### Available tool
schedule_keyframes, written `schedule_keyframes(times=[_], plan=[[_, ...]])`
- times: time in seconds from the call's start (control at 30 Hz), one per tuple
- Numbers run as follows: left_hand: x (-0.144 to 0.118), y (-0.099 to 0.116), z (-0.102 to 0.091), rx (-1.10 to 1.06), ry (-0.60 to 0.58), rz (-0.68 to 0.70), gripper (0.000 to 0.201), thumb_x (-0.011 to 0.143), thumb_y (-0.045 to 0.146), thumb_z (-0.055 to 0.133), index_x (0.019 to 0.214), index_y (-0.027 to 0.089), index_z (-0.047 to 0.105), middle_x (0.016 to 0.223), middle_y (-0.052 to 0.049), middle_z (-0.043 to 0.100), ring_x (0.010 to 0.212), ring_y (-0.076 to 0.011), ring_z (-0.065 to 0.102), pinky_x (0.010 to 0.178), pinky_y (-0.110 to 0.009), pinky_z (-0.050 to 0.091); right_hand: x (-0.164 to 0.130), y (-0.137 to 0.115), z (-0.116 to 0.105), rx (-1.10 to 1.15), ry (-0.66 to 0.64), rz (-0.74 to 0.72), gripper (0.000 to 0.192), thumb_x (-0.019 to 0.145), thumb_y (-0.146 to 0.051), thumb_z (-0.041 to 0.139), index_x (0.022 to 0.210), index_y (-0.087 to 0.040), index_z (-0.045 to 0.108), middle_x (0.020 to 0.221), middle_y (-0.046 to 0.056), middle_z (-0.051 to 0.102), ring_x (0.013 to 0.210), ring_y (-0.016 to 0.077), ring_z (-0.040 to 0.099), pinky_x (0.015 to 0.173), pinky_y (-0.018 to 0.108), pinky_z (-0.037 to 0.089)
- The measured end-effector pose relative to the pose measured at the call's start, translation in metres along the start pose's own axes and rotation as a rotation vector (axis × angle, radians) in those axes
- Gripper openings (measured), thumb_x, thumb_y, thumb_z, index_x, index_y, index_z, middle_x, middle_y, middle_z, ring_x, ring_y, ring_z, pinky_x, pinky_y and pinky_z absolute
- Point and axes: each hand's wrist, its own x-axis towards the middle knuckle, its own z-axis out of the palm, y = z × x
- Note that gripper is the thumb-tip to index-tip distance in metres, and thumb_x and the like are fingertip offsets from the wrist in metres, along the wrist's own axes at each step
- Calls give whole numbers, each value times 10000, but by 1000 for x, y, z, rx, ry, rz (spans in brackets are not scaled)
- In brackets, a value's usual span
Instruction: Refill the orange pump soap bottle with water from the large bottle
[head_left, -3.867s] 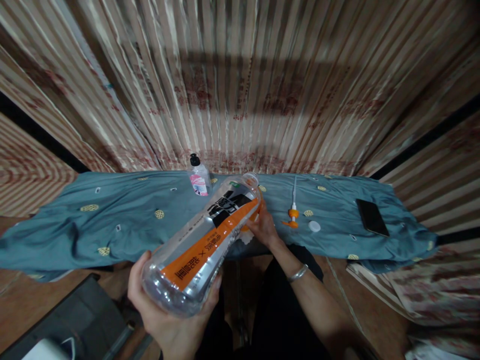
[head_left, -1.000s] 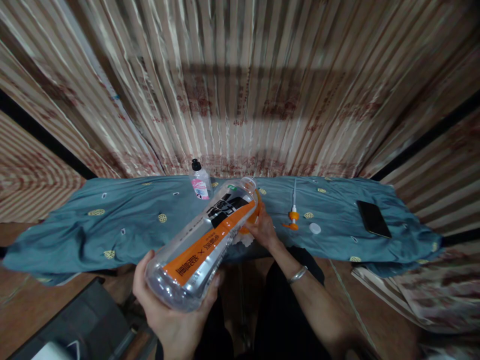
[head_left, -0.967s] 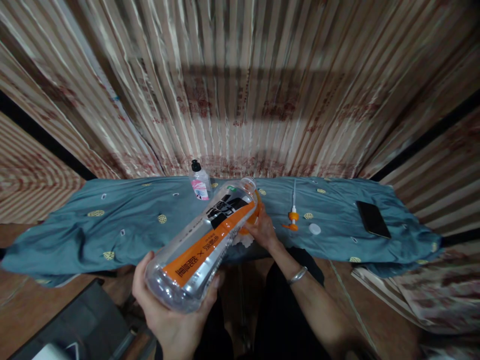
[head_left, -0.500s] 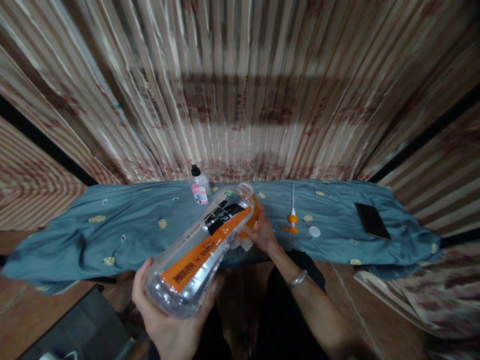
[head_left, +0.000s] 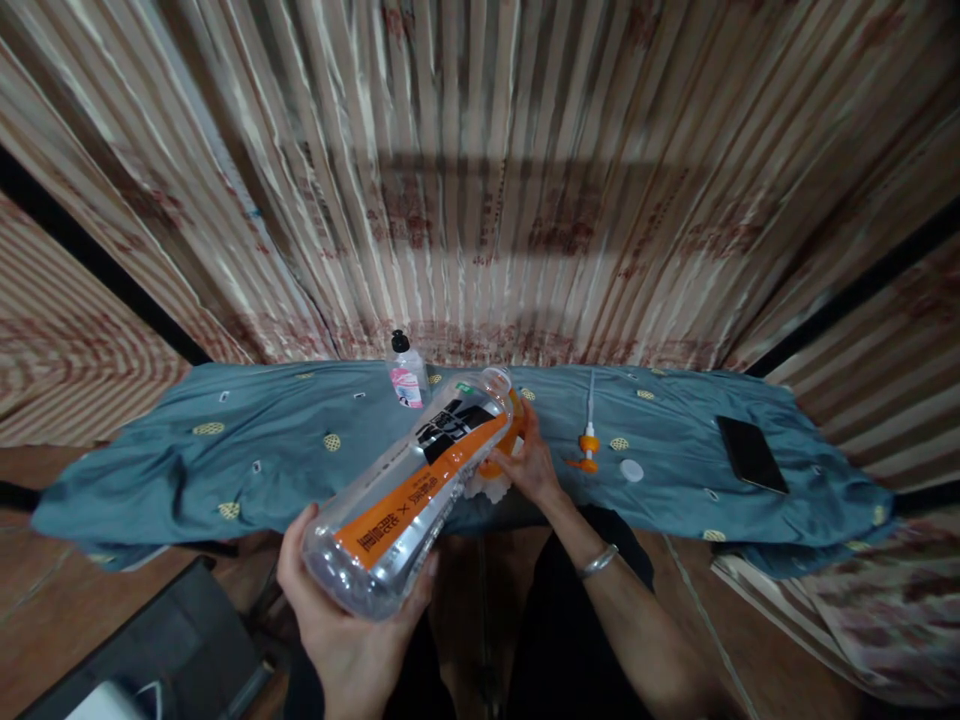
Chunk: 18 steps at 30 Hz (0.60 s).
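Observation:
My left hand point(head_left: 345, 640) is wrapped round the base of a large clear plastic bottle point(head_left: 409, 490) with an orange and black label. The bottle lies tilted, its neck pointing up and to the right, and no cap shows on its mouth. My right hand point(head_left: 531, 460), with a silver bangle at the wrist, grips an orange bottle point(head_left: 513, 425) just beyond that mouth. Most of the orange bottle is hidden behind the clear one and my fingers. Something white and crumpled, like tissue point(head_left: 487, 487), shows beneath it.
An orange pump head point(head_left: 589, 443) with a long tube and a white round cap point(head_left: 631, 470) lie right of my hands. Further right is a black flat phone-like object point(head_left: 752, 454). A small black-topped bottle point(head_left: 407, 375) stands at the back on the blue cloth point(head_left: 277, 430).
The whole view has shifted slightly. My left hand and the base of the clear bottle sit a little higher and further right; both hands keep their hold.

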Motion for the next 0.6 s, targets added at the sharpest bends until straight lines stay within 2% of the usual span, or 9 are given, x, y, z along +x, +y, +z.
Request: schedule_keyframes(times=[0.1, 0.2, 0.27, 0.33, 0.4, 0.5, 0.6], plan=[[1, -9, 1, -31, 23, 41, 1098, 686, 653, 1134, 1642, 371, 673, 1525, -80, 712, 1335, -340, 750, 1292, -608, 664, 1, 1, -2, -24, -4, -7, 1193, 786, -642, 1050, 1781, -218, 547, 1563, 231, 861, 1428, 492, 872, 1201, 678, 735], [7, -23, -3, -28, 60, 74, 1176, 609, 684, 1158, 1617, 305, 684, 1538, -104, 710, 1326, -338, 759, 1247, -567, 687, 0, 1, -2, -54, -21, -12, 983, 814, -628, 1011, 1641, -236, 652, 1476, 191, 898, 1376, 467, 891, 1188, 644, 739], [9, -28, -6, -7, -15, 64, 1183, 561, 607, 1198, 1587, 310, 690, 1533, -104, 712, 1311, -336, 774, 1211, -543, 708, -1, 0, -1, -66, -39, -17, 811, 843, -614, 977, 1524, -263, 710, 1383, 149, 926, 1292, 441, 912, 1143, 614, 755], [7, -25, -6, -25, -25, 38, 1162, 570, 568, 1201, 1589, 337, 694, 1547, -102, 717, 1324, -341, 778, 1222, -541, 707, -1, -2, -1, -72, -42, -23, 698, 857, -597, 953, 1437, -275, 738, 1328, 129, 935, 1232, 425, 921, 1107, 593, 764], [2, -17, -3, -65, 14, 1, 1140, 600, 599, 1184, 1602, 352, 699, 1562, -98, 719, 1359, -352, 771, 1281, -557, 679, -1, -6, -2, -76, -37, -25, 665, 855, -588, 947, 1404, -269, 747, 1323, 136, 934, 1229, 426, 918, 1104, 585, 762], [-6, -4, 6, -133, 56, -72, 1167, 563, 668, 1180, 1592, 374, 714, 1576, -81, 716, 1406, -371, 763, 1375, -592, 614, -1, -11, -2, -82, -43, -3, 701, 838, -567, 960, 1418, -233, 751, 1329, 165, 931, 1252, 439, 914, 1106, 573, 755], [-8, -1, 9, -151, 50, -92, 1179, 542, 666, 1189, 1589, 378, 728, 1544, -79, 734, 1375, -376, 786, 1348, -603, 640, 0, -13, -2, -97, -37, 23, 699, 825, -526, 962, 1414, -213, 757, 1317, 177, 933, 1256, 441, 916, 1095, 560, 757]])
